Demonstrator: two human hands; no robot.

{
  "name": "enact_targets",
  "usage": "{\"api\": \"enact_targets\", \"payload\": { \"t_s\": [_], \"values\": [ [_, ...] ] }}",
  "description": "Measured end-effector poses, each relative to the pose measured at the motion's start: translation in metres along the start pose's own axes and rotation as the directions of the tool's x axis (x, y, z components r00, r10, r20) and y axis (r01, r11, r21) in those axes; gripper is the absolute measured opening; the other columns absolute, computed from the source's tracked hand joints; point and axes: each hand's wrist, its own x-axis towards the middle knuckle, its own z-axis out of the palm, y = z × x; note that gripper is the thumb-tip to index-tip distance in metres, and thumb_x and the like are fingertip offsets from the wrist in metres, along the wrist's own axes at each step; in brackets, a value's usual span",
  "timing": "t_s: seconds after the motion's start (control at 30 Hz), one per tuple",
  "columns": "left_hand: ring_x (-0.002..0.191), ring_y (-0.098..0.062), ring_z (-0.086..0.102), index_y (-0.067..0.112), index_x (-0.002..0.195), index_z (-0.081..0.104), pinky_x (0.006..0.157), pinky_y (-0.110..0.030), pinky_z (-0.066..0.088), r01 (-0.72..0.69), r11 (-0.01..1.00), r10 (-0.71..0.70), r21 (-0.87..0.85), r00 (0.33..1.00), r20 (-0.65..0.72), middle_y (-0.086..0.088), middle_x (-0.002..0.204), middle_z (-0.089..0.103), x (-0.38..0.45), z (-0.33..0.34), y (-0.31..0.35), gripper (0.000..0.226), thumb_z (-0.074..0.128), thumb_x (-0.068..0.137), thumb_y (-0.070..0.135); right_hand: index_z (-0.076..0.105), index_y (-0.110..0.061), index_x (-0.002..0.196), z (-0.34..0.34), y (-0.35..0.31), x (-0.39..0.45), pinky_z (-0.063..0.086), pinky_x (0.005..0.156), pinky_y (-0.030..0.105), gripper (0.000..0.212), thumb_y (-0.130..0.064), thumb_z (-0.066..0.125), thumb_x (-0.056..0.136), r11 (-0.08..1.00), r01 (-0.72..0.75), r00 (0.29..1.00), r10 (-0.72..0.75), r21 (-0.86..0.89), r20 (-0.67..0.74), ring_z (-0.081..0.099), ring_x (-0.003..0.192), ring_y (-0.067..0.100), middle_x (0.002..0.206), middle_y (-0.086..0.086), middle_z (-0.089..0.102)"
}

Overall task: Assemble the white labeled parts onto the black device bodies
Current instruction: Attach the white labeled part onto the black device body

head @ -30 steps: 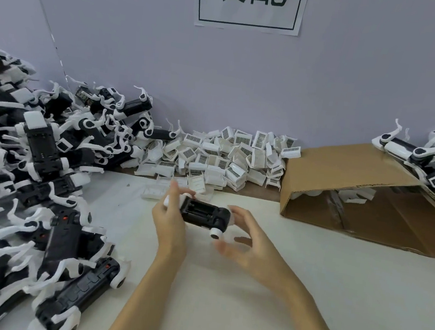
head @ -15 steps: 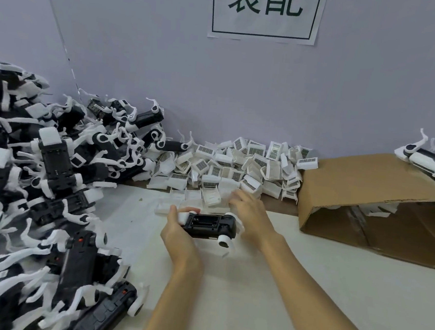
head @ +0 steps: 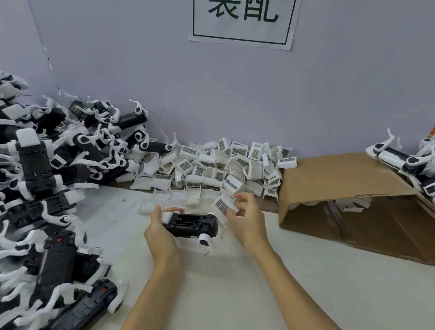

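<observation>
The counter is pale and matte; a heap of black device bodies covers its left side; white labeled parts pile along the back wall; an open cardboard box lies on its side at right.

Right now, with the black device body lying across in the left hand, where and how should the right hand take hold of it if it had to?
Probably the bare right end of the black device body, by its long edges, coming from the right. The left hand already grips the left end, and the body lies level and sideways. Avoid the white round piece hanging at the near right corner. The right hand now pinches a white labeled part.
</observation>
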Motion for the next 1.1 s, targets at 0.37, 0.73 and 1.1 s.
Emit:
{"api": "enact_targets", "payload": {
  "t_s": [0.37,0.73,1.1],
  "values": [
    [0.067,-0.024,0.062,0.022,0.060,0.078,0.069,-0.036,0.044,0.050,0.999,-0.050,0.023,0.999,-0.001,-0.006,0.076,0.074,-0.001,0.000,0.005,0.063,0.046,0.109,0.044,0.077,-0.011,0.122,-0.009,0.010,0.014,0.055,0.089,0.028,0.024,-0.009,0.069,0.099,0.964,-0.166,0.967,0.200,0.206,-0.156,0.070,0.105,0.019,0.117,0.005,0.077],
    [0.060,-0.020,0.063,0.018,0.062,0.077,0.077,-0.040,0.048,-0.015,0.991,0.002,0.134,0.996,0.092,-0.004,0.066,0.070,-0.005,0.006,0.001,0.065,0.044,0.111,0.043,0.071,-0.012,0.129,-0.042,-0.031,-0.023,0.051,0.072,0.024,0.028,-0.009,0.064,0.103,0.608,-0.285,0.948,0.295,0.742,0.122,0.072,0.080,0.013,0.114,0.015,0.077],
    [0.065,-0.013,0.059,0.014,0.074,0.075,0.062,-0.019,0.047,-0.283,0.921,0.165,0.269,0.907,0.389,-0.004,0.071,0.065,-0.034,0.016,-0.010,0.059,0.046,0.100,0.059,0.076,-0.023,0.124,-0.071,-0.013,-0.094,0.047,0.079,0.032,0.030,-0.008,0.059,0.105,0.768,-0.199,0.977,0.105,0.609,0.187,0.057,0.084,0.018,0.096,0.009,0.072]
  ]
}}
